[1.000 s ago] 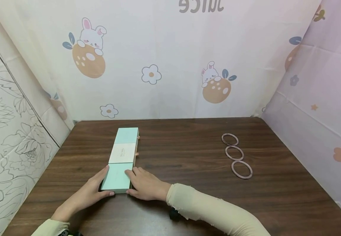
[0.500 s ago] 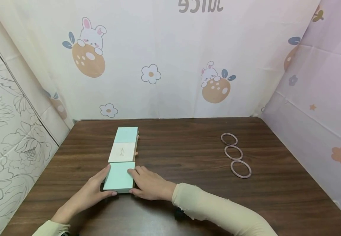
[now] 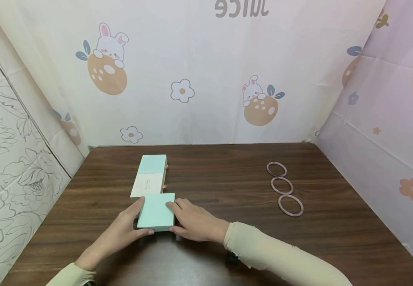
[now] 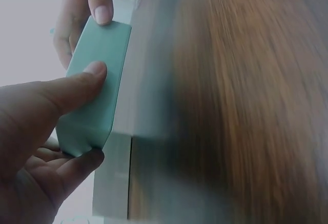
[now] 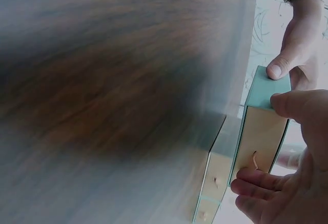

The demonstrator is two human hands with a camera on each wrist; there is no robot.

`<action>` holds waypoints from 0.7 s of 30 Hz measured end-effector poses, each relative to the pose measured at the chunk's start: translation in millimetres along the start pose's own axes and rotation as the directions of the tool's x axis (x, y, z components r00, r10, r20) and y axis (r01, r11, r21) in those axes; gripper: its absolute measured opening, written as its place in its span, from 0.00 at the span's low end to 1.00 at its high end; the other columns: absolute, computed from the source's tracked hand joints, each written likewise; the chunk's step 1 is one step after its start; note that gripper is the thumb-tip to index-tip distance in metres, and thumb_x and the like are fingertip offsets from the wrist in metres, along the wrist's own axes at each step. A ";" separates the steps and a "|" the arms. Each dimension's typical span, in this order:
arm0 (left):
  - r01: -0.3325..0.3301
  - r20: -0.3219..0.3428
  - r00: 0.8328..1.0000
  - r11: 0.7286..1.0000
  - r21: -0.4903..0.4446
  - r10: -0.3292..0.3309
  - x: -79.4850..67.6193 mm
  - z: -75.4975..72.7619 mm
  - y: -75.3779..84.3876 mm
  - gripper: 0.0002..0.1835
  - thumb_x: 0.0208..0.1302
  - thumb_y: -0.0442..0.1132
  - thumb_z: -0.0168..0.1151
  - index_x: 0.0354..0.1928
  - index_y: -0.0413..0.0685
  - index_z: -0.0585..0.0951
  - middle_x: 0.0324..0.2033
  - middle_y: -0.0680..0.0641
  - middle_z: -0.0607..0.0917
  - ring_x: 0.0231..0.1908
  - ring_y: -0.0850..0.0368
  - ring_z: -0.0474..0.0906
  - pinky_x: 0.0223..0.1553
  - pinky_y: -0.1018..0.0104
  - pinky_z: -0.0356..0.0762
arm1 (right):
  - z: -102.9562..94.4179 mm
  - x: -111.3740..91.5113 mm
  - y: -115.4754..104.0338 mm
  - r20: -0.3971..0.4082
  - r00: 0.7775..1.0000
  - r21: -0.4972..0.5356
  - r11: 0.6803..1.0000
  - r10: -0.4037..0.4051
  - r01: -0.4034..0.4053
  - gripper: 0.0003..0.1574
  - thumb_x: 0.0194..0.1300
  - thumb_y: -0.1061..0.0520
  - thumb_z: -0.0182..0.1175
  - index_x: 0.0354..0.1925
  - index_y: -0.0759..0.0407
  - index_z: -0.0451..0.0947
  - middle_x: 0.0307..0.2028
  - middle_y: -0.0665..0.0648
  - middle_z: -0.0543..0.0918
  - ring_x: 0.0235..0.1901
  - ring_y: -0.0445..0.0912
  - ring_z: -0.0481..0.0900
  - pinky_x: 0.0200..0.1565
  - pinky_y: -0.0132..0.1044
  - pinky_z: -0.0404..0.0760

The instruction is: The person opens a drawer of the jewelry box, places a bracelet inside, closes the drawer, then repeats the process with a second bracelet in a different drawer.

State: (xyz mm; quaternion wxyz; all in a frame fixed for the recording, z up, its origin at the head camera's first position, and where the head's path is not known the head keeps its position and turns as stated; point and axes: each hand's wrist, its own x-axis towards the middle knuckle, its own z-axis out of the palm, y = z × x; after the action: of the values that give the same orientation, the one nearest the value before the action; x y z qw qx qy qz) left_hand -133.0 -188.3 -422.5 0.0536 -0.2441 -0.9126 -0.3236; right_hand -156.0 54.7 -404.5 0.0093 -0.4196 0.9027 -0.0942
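Note:
A mint-green square box (image 3: pixel 156 212) is held between my two hands near the front of the table. My left hand (image 3: pixel 120 226) grips its left side, thumb on the near face. My right hand (image 3: pixel 199 222) grips the other side, thumb at the near corner. In the right wrist view the box's tan drawer front (image 5: pixel 261 134) faces right, with a small ribbon pull beside my fingertips. The held box stands higher than the other boxes and overlaps the near end of a white box (image 3: pixel 146 184). Behind that lies another mint box (image 3: pixel 152 164), end to end with it.
On the right of the brown wooden table (image 3: pixel 220 174), three pale pink rings lie in a line: a far ring (image 3: pixel 267 169), a middle ring (image 3: pixel 271 185) and a near ring (image 3: pixel 290 215). A printed curtain (image 3: pixel 213 55) hangs behind the table.
Both hands have moved right with the near mint box. It has come up and out of line with the white box. The other two boxes and the rings have stayed in place.

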 end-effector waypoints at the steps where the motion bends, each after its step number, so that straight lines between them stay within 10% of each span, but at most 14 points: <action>1: -0.003 -0.002 1.000 1.000 -0.004 0.003 1.6 1.5 1.8 0.51 0.48 0.39 0.76 0.67 0.23 0.56 0.63 0.29 0.66 0.60 0.40 0.67 0.53 0.50 0.70 | -0.9 -1.9 1.6 -0.003 1.000 -0.001 1.000 0.003 -0.003 0.38 0.70 0.42 0.53 0.69 0.59 0.58 0.54 0.55 0.69 0.48 0.42 0.68 0.39 0.26 0.72; 21: -0.035 -0.016 0.999 0.998 -0.050 0.034 53.5 39.6 33.6 0.53 0.46 0.41 0.78 0.68 0.25 0.56 0.65 0.30 0.64 0.62 0.43 0.65 0.55 0.53 0.69 | -18.4 -42.7 50.0 -0.063 0.996 0.022 0.998 0.060 -0.059 0.38 0.68 0.46 0.57 0.67 0.62 0.59 0.56 0.58 0.69 0.51 0.44 0.68 0.47 0.34 0.74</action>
State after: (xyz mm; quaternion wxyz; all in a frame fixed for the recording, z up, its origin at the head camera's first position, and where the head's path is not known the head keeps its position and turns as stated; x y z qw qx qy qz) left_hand -161.3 -119.4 -421.0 0.0599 -0.2586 -0.8994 -0.3474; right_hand -167.9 121.6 -398.0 -0.0123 -0.3893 0.9136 -0.1165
